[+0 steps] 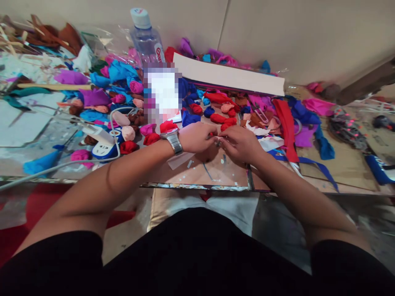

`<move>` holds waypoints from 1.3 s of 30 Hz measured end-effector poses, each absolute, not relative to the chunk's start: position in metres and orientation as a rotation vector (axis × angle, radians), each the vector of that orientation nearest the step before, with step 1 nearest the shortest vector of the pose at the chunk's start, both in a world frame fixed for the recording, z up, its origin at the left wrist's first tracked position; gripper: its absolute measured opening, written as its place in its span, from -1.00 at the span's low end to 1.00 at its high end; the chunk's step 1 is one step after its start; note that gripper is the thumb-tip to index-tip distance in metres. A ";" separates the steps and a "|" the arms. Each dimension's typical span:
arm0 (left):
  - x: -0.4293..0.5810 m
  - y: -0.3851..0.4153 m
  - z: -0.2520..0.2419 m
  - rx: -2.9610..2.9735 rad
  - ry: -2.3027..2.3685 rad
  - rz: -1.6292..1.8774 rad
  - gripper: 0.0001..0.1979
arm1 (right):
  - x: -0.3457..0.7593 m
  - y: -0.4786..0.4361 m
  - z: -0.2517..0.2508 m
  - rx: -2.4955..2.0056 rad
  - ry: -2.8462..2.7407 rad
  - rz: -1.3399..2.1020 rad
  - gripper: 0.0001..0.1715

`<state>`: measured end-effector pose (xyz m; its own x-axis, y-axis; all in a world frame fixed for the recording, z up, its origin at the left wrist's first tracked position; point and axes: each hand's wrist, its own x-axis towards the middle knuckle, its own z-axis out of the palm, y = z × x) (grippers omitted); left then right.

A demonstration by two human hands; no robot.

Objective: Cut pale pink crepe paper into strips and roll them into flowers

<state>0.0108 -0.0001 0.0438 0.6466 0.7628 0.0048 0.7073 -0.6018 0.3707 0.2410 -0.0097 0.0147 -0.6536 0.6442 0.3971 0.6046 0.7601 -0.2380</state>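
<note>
My left hand [197, 137], with a metal-band watch [173, 142] on its wrist, is closed over the front of the table. Its fingertips meet those of my right hand [242, 144], which is closed in a pinch too. A small pale bit shows between the fingertips, with a patch of red at the left fingers; what they hold is mostly hidden. Just beyond the hands lie rolled red pieces [218, 118], which look like cloth or crepe paper, and a blue piece [190, 118]. White scraps [270, 143] lie beside my right hand.
A plastic bottle [145, 41] stands at the back, near a blurred-out bright patch. On the left are a power strip [105, 150] and a white cable [61, 167] crossing the table. A long white strip [228, 76] lies behind. Red ribbon [285, 129] and a dark pincushion-like bundle [347, 127] lie right.
</note>
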 end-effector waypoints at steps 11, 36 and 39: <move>0.006 0.004 0.062 2.588 1.391 0.092 -0.61 | 0.220 0.013 0.030 -0.904 -2.505 0.110 -0.79; -0.006 -0.013 0.042 2.522 1.106 0.125 -0.57 | 0.221 -0.011 0.010 -0.866 -2.434 0.492 -0.84; -0.010 -0.008 0.041 2.435 1.124 0.124 -0.55 | 0.219 -0.011 0.010 -0.883 -2.408 0.509 -0.82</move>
